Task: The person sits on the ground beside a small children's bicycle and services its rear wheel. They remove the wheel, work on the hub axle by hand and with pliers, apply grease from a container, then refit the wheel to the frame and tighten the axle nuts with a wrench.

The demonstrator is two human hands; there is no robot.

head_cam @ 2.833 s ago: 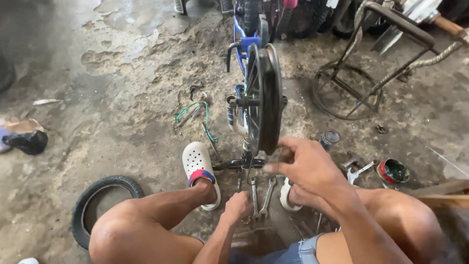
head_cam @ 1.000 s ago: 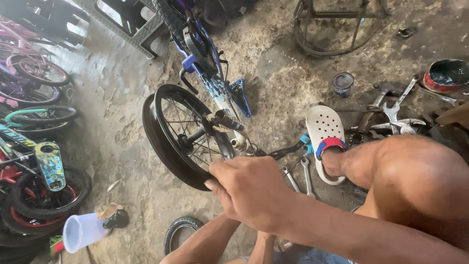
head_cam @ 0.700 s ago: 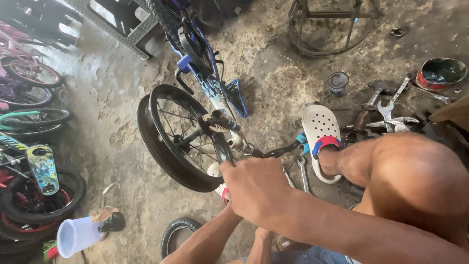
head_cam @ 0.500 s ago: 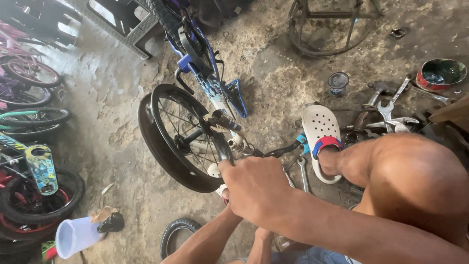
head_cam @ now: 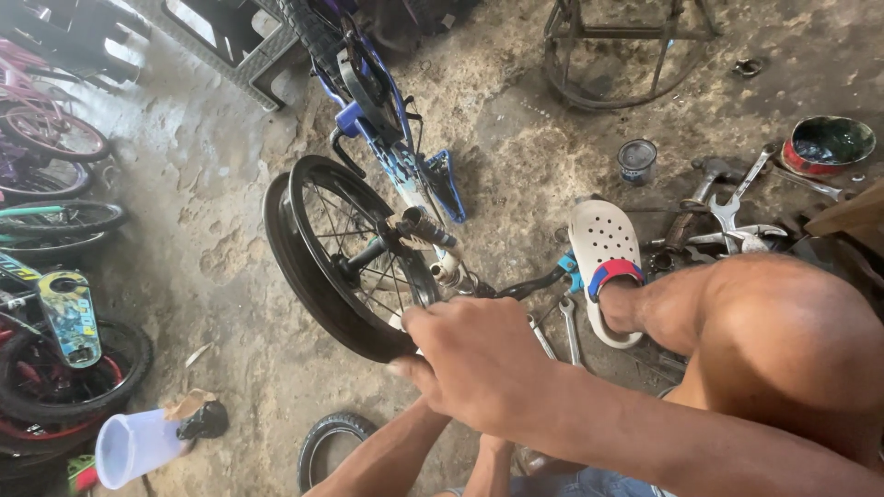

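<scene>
A small blue bicycle (head_cam: 387,138) lies upside down on the dirty concrete, its black spoked wheel (head_cam: 336,253) turned toward me. My right hand (head_cam: 470,368) is seen from the back, fingers curled over the near edge of the tyre. My left forearm (head_cam: 378,460) reaches up from below, and its hand is hidden behind the right hand. My foot in a white clog (head_cam: 603,267) with a red and blue strap is planted beside the frame. Two spanners (head_cam: 562,331) lie on the floor between the clog and my right hand.
More spanners and a hammer (head_cam: 727,212) lie at the right, with a small tin (head_cam: 636,159) and a red bowl (head_cam: 827,143). A loose small tyre (head_cam: 327,446) and a white plastic cup (head_cam: 133,448) sit near me. Several bicycles (head_cam: 46,184) line the left edge.
My head has swung left and the cup, tyre and parked bicycles now show. Over the last second my right hand has stayed at the tyre's near edge, shifting slightly.
</scene>
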